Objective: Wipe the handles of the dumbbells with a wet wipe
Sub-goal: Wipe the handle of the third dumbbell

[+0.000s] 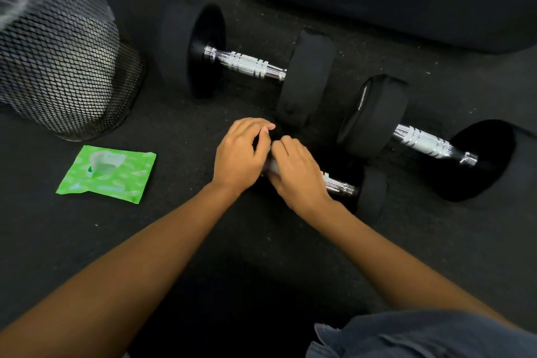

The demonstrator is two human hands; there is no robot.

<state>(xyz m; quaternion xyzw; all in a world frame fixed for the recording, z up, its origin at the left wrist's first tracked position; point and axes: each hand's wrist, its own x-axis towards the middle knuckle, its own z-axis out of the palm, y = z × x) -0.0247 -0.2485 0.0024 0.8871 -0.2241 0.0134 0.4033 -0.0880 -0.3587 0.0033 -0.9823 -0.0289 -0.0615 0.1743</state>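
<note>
- The nearest dumbbell [373, 192] lies on the floor, right of the green wipe pack [106, 173]. It is likely heavy, so best wiped where it lies.
- Its chrome handle [338, 183] is rigid and ridged.
- The right hand [296, 171] is curled over the handle.
- The left hand [241, 154] is bent alongside; I cannot tell its hold.

Gym: rubber floor [203, 241], dumbbells [247, 64], padded bench [377, 9].

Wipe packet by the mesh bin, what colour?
The flat plastic wipe packet is bright green; head view.
</note>
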